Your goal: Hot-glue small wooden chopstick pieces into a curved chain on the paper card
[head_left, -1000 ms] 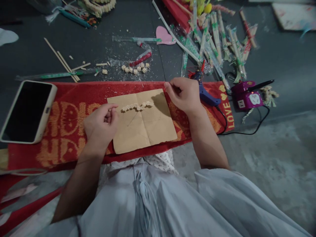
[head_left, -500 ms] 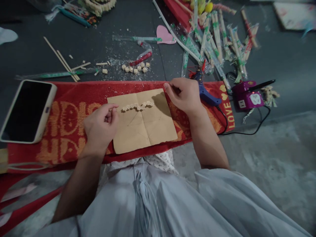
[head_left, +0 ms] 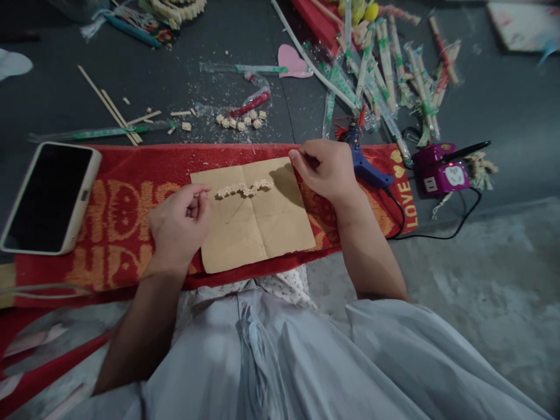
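A creased sheet of brown paper (head_left: pixel 236 248) with faint pencil lines lies on a red towel (head_left: pixel 175 157). On its upper half sits a wavy row of small pale star-shaped pieces (head_left: pixel 245 189), joined end to end. My left hand (head_left: pixel 180 224) is at the paper's left edge, fingers loosely curled, with nothing visible in them. My right hand (head_left: pixel 326 169) is by the paper's upper right corner, also curled, thumb near the index finger, and its shadow falls on the sheet. No held thing shows there either. Neither hand touches the row.
A phone (head_left: pixel 48 198) lies left on the towel. Right of my right hand are a blue glue gun (head_left: pixel 370 169) and a purple box (head_left: pixel 440 169) with a cable. Loose pale pieces (head_left: pixel 240 121), thin sticks (head_left: pixel 109 108), a pink heart (head_left: pixel 294 61) and wrapped stick bundles (head_left: pixel 385 64) lie behind.
Both hands and the row of pieces hold still. Only the camera's view has shifted very slightly.
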### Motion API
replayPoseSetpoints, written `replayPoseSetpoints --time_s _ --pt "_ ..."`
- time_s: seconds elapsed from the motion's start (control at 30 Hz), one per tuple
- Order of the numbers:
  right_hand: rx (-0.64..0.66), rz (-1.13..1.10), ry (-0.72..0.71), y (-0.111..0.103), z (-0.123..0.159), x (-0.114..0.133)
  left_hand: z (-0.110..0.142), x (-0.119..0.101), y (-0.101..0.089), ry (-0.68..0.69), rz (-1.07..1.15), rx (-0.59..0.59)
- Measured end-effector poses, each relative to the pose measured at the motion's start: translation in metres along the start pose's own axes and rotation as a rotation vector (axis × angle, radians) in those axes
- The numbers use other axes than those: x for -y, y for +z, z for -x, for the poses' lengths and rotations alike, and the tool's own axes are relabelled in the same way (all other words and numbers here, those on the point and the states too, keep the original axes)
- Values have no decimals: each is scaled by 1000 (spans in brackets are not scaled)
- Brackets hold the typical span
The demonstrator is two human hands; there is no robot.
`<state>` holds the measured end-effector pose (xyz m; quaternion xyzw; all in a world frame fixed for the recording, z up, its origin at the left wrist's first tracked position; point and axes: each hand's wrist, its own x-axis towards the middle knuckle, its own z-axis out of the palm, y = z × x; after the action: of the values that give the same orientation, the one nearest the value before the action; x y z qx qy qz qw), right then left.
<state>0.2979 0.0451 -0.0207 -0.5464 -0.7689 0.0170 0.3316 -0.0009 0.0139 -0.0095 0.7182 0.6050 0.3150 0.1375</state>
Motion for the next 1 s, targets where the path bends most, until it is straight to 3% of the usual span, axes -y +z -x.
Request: replayPoseSetpoints --time_s 0.43,0.7,1.0 --pt "19 -22 -25 -3 1 0 0 0 0 -14 -13 25" --pt "278 -259 -203 -16 0 11 2 2 -1 -15 -1 43" --pt "337 -160 -102 -9 0 19 0 -2 0 -37 2 21"
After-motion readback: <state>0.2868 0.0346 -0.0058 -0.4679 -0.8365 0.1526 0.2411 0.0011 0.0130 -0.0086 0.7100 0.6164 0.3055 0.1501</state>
